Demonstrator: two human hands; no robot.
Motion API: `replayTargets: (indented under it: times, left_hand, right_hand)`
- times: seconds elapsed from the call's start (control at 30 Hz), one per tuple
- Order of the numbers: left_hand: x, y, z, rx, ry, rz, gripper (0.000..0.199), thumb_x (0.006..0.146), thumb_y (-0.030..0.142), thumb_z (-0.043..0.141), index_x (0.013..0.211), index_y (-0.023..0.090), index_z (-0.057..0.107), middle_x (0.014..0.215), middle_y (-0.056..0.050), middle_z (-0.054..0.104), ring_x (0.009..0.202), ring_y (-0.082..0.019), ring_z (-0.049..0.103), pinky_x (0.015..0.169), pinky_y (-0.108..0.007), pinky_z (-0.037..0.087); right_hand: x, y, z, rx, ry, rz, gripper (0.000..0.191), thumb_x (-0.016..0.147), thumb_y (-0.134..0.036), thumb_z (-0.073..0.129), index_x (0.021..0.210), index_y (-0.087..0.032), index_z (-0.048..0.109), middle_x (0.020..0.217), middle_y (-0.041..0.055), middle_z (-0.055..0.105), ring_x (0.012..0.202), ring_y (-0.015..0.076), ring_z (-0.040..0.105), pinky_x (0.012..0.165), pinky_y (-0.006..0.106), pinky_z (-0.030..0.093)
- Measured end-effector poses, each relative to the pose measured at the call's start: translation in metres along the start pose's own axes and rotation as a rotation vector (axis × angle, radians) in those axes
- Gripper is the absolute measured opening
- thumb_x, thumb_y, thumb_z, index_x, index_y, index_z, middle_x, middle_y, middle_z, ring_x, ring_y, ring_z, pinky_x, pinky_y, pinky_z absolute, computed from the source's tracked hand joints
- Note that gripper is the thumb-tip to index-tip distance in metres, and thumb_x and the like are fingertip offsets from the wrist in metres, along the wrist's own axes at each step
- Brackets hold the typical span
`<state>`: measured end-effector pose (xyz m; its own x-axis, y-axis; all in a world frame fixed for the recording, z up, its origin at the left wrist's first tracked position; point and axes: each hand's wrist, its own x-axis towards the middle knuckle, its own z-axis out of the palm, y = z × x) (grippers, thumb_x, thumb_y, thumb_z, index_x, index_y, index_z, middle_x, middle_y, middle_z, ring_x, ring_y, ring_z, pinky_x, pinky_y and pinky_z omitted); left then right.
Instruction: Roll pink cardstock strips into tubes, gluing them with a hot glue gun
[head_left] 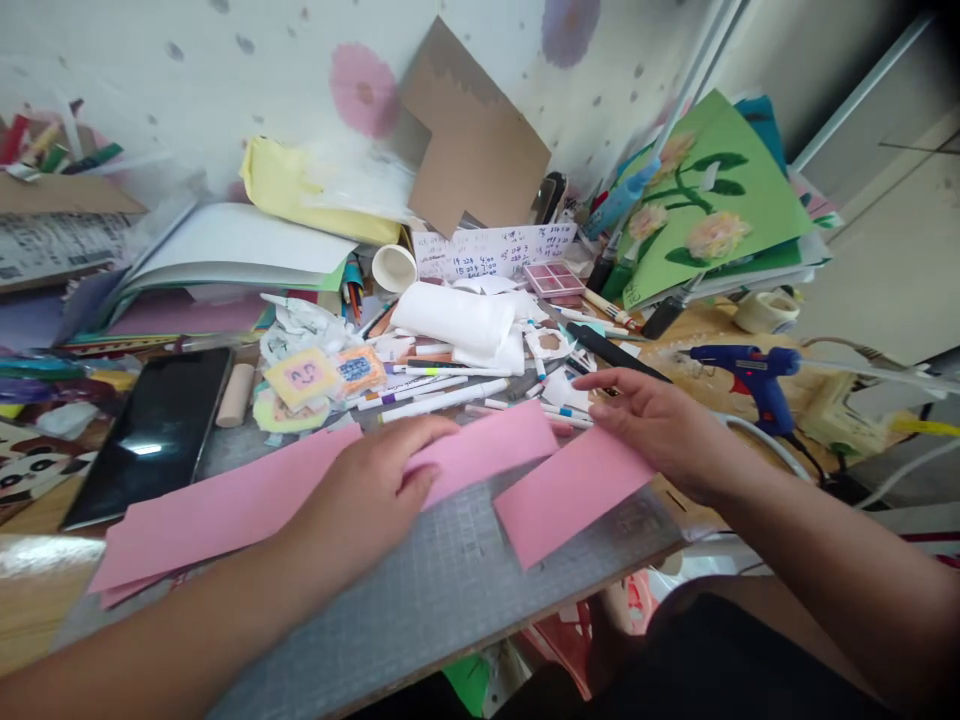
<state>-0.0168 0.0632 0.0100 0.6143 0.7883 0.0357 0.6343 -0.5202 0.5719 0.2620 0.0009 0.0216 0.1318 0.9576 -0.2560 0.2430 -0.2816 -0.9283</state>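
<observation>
My left hand (382, 480) is closed on one end of a pink paper strip (491, 450), thumb beneath and fingers on top. At the right, my right hand (652, 425) has its thumb and fingers at the upper end of a shorter pink paper piece (574, 495); its index finger reaches out past the edge. The two pieces lie close together over the grey cutting mat (450, 580). Longer pink paper strips (225, 505) are stacked on the mat to the left, partly hidden by my left forearm.
Markers (442, 398), paper scraps and a white tissue roll (454, 318) crowd the mat's back. A black phone (154, 430) lies left. A blue glue gun (750, 375) with its cord sits right, near a tape roll (766, 310). Brown cardboard (480, 130) leans on the wall.
</observation>
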Motion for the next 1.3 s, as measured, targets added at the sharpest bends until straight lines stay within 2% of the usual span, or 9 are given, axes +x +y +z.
replayTargets:
  times: [0.17, 0.3, 0.4, 0.47, 0.57, 0.67, 0.93, 1.1, 1.3]
  left_hand:
    - [-0.008, 0.002, -0.004, 0.296, 0.388, 0.294, 0.021, 0.089, 0.025, 0.051, 0.107, 0.02, 0.061, 0.118, -0.011, 0.053, 0.113, -0.031, 0.047, 0.095, -0.05, 0.038]
    - [-0.031, 0.023, 0.012, 0.11, 0.097, 0.573, 0.031, 0.087, 0.038, 0.061, 0.107, 0.016, 0.055, 0.105, -0.008, 0.056, 0.095, -0.024, 0.052, 0.081, -0.037, 0.046]
    - [-0.037, 0.028, 0.024, 0.182, -0.051, 0.581, 0.007, 0.091, 0.02, 0.052, 0.088, 0.016, 0.058, 0.092, -0.005, 0.06, 0.08, -0.021, 0.052, 0.069, -0.034, 0.047]
    - [-0.037, 0.026, 0.027, 0.201, -0.071, 0.577, 0.018, 0.09, 0.009, 0.044, 0.079, 0.016, 0.057, 0.084, -0.005, 0.059, 0.074, -0.019, 0.052, 0.064, -0.033, 0.046]
    - [-0.034, 0.023, 0.026, 0.167, -0.065, 0.55, 0.021, 0.09, 0.009, 0.042, 0.078, 0.015, 0.059, 0.081, -0.005, 0.059, 0.073, -0.02, 0.053, 0.064, -0.034, 0.047]
    - [-0.034, 0.023, 0.023, 0.14, -0.074, 0.516, 0.021, 0.092, 0.014, 0.042, 0.083, 0.014, 0.061, 0.083, -0.006, 0.061, 0.076, -0.021, 0.055, 0.067, -0.036, 0.048]
    - [-0.031, 0.023, 0.017, 0.138, -0.092, 0.522, 0.024, 0.096, 0.027, 0.043, 0.084, 0.016, 0.061, 0.08, -0.005, 0.062, 0.074, -0.021, 0.058, 0.065, -0.033, 0.048]
    - [-0.027, 0.022, 0.015, 0.132, -0.081, 0.542, 0.03, 0.097, 0.036, 0.043, 0.083, 0.016, 0.06, 0.076, -0.004, 0.062, 0.07, -0.019, 0.058, 0.061, -0.029, 0.046]
    - [-0.028, 0.021, 0.017, 0.167, 0.019, 0.543, 0.021, 0.097, 0.02, 0.039, 0.096, 0.017, 0.06, 0.074, -0.002, 0.062, 0.062, -0.017, 0.056, 0.054, -0.027, 0.042]
  right_hand:
    - [-0.011, 0.007, 0.002, 0.0, 0.051, 0.017, 0.03, 0.076, -0.044, 0.066, 0.098, -0.024, 0.058, 0.064, -0.0045, 0.051, 0.052, 0.0101, 0.046, 0.046, 0.021, 0.031]
    - [-0.022, 0.02, 0.031, -0.128, 0.032, -0.023, 0.024, 0.08, -0.041, 0.057, 0.094, -0.022, 0.058, 0.065, -0.004, 0.049, 0.051, 0.0106, 0.044, 0.045, 0.022, 0.03]
    - [-0.026, 0.025, 0.037, -0.189, 0.024, -0.04, 0.021, 0.083, -0.036, 0.055, 0.098, -0.022, 0.059, 0.071, -0.0022, 0.053, 0.055, 0.0125, 0.048, 0.047, 0.024, 0.035]
    - [-0.032, 0.023, 0.032, -0.293, 0.054, -0.151, 0.022, 0.082, -0.033, 0.059, 0.101, -0.022, 0.061, 0.084, 0.0019, 0.059, 0.07, 0.0165, 0.056, 0.058, 0.029, 0.043]
    - [-0.043, 0.014, 0.022, -0.58, 0.089, -0.612, 0.028, 0.081, -0.035, 0.067, 0.104, -0.019, 0.062, 0.104, 0.0088, 0.06, 0.097, 0.0229, 0.057, 0.082, 0.037, 0.046]
    - [-0.052, 0.008, 0.017, -0.769, -0.11, -0.915, 0.021, 0.087, -0.03, 0.064, 0.104, -0.017, 0.061, 0.097, 0.0079, 0.063, 0.089, 0.0197, 0.057, 0.077, 0.033, 0.045]
    - [-0.044, 0.018, 0.018, -0.74, -0.363, -0.831, 0.019, 0.093, -0.012, 0.047, 0.099, -0.019, 0.064, 0.088, 0.0053, 0.067, 0.078, 0.015, 0.056, 0.066, 0.026, 0.042]
    - [-0.043, 0.021, 0.018, -0.715, -0.271, -0.829, 0.027, 0.089, -0.006, 0.047, 0.108, -0.018, 0.062, 0.083, 0.0042, 0.065, 0.075, 0.0144, 0.056, 0.062, 0.024, 0.043]
    - [-0.046, 0.024, 0.016, -0.831, -0.205, -0.952, 0.027, 0.088, -0.013, 0.053, 0.114, -0.016, 0.06, 0.097, 0.0087, 0.067, 0.077, 0.0165, 0.061, 0.062, 0.026, 0.046]
